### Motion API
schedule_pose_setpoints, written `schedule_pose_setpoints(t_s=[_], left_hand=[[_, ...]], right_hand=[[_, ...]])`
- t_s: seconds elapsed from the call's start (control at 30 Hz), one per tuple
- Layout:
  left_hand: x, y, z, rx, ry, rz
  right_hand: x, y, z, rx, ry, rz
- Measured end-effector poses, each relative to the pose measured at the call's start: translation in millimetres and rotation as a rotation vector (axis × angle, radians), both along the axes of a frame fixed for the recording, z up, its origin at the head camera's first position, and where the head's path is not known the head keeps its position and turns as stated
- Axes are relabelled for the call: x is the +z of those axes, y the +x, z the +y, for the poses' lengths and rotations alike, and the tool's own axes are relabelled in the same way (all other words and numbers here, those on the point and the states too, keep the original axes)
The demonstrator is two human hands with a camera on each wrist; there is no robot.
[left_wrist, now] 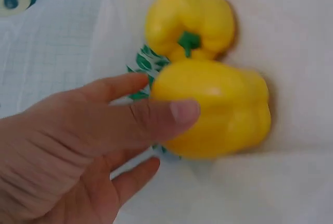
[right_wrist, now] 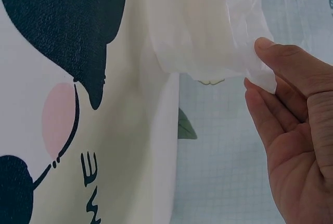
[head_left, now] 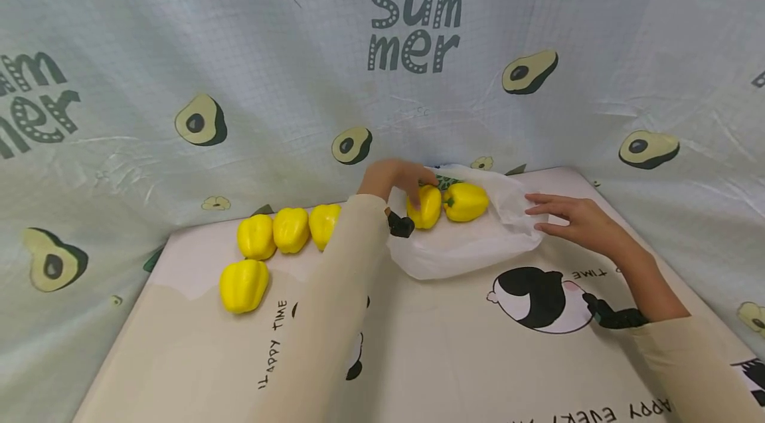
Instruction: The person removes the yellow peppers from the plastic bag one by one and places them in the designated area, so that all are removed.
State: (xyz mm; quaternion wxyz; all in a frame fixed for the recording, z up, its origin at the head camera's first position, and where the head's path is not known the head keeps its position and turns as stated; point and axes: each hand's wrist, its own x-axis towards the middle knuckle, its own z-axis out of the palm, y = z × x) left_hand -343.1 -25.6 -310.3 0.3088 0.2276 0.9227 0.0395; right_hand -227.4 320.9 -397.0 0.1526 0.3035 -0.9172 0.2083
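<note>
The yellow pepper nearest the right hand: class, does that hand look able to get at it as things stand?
Probably yes: from above, nothing covers the yellow pepper. But the right hand pinches the white bag, whose crumpled plastic lies between hand and pepper, so it may need to let go first.

Facing you: pale curtain [head_left: 287, 64], avocado prints [head_left: 206, 121], "summer" lettering [head_left: 415, 51]. Below you: cream tabletop [head_left: 179, 356], cartoon animal [head_left: 540, 300], "HAPPY TIME" print [head_left: 273, 350].

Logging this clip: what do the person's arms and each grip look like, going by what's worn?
A plain cream fabric left sleeve and matching right sleeve cover the arms. Small black devices show near both cuffs. The left grip and right grip are ungloved.
</note>
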Motion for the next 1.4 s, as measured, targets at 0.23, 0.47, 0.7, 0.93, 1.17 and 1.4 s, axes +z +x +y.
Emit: schedule_pose_setpoints(t_s=[0.23,0.47,0.7,0.93,1.17,1.4], left_hand=[[-22.7,-2.8,2.1,0.043,0.155,-0.019],[-49.3,-6.2,-4.6,0.037,0.352,0.113],[-68.1,-4.5,-18.6,0.0,0.481,0.206],[-68.8,-3.3,-21.3,-0.016,0.475,0.164],[-63.6,-6.5,-13.5,-0.021,0.389,0.126],[-41.2,-2.0,0.4,-0.085,0.221,0.139]], right_hand=[[-1.8,-0.5,-2.8,0.017,-0.014,-0.017],[-2.6,-0.6,-2.1,0.014,-0.025,-0.016],[-3.9,-0.6,-4.9,0.019,-0.038,-0.043],[-3.3,0.3,-5.0,-0.002,-0.005,-0.055],[0.1,0.9,-3.1,-0.003,0.007,-0.044],[1.7,1.6,-2.0,-0.002,0.008,-0.03]])
